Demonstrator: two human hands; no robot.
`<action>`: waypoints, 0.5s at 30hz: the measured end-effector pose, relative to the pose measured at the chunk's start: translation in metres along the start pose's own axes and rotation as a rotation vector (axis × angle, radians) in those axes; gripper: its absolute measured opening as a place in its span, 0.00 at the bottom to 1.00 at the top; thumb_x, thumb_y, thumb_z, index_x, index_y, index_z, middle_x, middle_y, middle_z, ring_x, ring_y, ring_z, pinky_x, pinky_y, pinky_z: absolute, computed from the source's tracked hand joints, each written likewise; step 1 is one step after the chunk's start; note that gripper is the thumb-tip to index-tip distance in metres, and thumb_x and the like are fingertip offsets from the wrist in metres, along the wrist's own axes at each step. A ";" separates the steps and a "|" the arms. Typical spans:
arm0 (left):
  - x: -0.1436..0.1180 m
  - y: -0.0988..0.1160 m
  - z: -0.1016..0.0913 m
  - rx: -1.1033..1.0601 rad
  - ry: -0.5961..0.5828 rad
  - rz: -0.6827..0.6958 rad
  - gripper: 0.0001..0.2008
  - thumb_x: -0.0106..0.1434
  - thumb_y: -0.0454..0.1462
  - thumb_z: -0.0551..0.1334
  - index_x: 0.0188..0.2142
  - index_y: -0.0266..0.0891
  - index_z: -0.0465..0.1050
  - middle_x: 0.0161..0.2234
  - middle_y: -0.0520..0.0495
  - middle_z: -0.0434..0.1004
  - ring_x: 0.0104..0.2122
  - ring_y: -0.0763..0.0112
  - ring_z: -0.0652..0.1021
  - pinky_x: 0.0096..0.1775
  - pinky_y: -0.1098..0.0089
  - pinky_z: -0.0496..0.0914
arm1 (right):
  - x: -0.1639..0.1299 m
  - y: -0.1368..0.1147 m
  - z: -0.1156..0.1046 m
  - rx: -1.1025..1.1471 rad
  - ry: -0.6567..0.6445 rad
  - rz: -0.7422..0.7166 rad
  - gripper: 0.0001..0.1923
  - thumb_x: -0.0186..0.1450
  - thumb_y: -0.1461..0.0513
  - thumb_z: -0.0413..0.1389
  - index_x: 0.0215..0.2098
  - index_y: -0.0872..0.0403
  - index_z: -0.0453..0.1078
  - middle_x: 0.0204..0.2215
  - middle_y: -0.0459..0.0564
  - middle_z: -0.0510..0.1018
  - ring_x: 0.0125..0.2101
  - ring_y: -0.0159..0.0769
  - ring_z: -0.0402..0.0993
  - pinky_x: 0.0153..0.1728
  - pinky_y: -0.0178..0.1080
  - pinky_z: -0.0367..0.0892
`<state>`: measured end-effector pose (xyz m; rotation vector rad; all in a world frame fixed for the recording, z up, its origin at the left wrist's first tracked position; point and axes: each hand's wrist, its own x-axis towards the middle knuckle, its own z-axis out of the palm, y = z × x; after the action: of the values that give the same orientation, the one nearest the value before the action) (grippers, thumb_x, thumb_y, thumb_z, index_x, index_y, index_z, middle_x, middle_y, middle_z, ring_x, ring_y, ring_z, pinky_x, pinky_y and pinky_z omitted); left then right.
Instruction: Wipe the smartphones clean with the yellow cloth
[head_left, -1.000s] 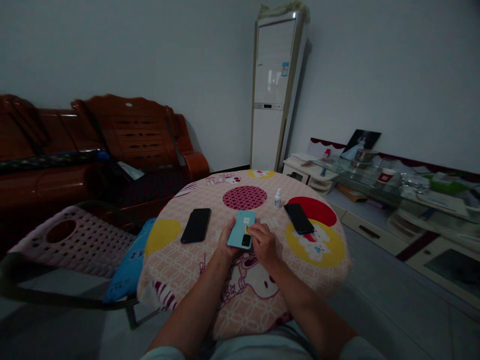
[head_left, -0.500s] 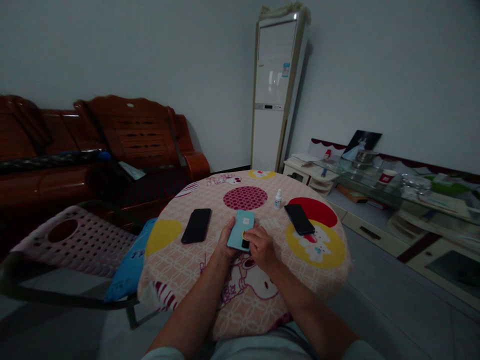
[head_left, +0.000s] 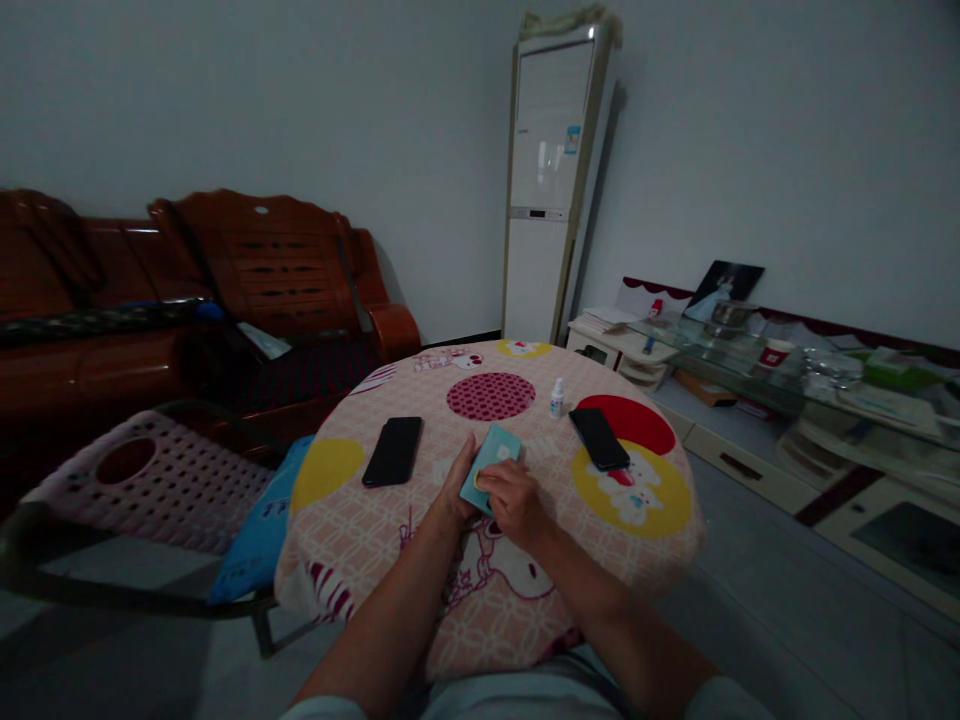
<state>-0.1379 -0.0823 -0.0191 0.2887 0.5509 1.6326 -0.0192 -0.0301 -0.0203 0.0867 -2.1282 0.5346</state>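
A light-blue phone [head_left: 493, 443] is held above the near middle of the table, its back with a small pale patch facing up. My left hand [head_left: 457, 482] is closed round the phone's left edge. The fingers of my right hand [head_left: 514, 500] are pinched round a small yellow piece [head_left: 478, 479] and press it to the phone's back, over the lower part. What the piece is made of is too small to tell. My right fingers hide part of the phone, including the dark camera area.
Dark phones lie on the patterned tablecloth [head_left: 487, 365], one to the left [head_left: 393, 451] and one to the right [head_left: 598, 438]. A small white bottle [head_left: 556, 398] stands upright behind my hands. A woven chair [head_left: 157, 480] with a blue packet [head_left: 262, 520] adjoins the table's left side.
The phone has tilted clockwise, its top end now further right. My right hand has shifted slightly left across its back with the yellow piece, covering more of the lower part.
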 end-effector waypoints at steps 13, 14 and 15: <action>0.001 -0.008 0.007 0.008 0.010 -0.082 0.25 0.68 0.50 0.51 0.45 0.29 0.72 0.27 0.44 0.76 0.26 0.67 0.78 0.36 0.68 0.72 | 0.008 0.025 -0.006 -0.112 0.091 0.132 0.14 0.65 0.70 0.50 0.39 0.53 0.77 0.36 0.52 0.78 0.39 0.39 0.69 0.43 0.41 0.67; 0.001 -0.009 0.007 0.023 0.010 -0.077 0.24 0.67 0.50 0.52 0.45 0.29 0.72 0.27 0.43 0.76 0.27 0.66 0.78 0.37 0.68 0.72 | 0.009 0.028 -0.007 -0.130 0.102 0.150 0.15 0.64 0.71 0.50 0.39 0.53 0.77 0.36 0.53 0.77 0.39 0.39 0.69 0.42 0.41 0.67; 0.000 -0.010 0.008 0.043 0.007 -0.071 0.24 0.67 0.49 0.53 0.46 0.30 0.72 0.29 0.43 0.77 0.28 0.66 0.79 0.37 0.67 0.72 | 0.009 0.031 -0.008 -0.150 0.119 0.171 0.15 0.64 0.71 0.49 0.38 0.54 0.77 0.35 0.53 0.77 0.40 0.39 0.69 0.42 0.41 0.67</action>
<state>-0.1259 -0.0803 -0.0176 0.2922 0.5964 1.5555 -0.0263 0.0028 -0.0195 -0.2087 -2.0626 0.4652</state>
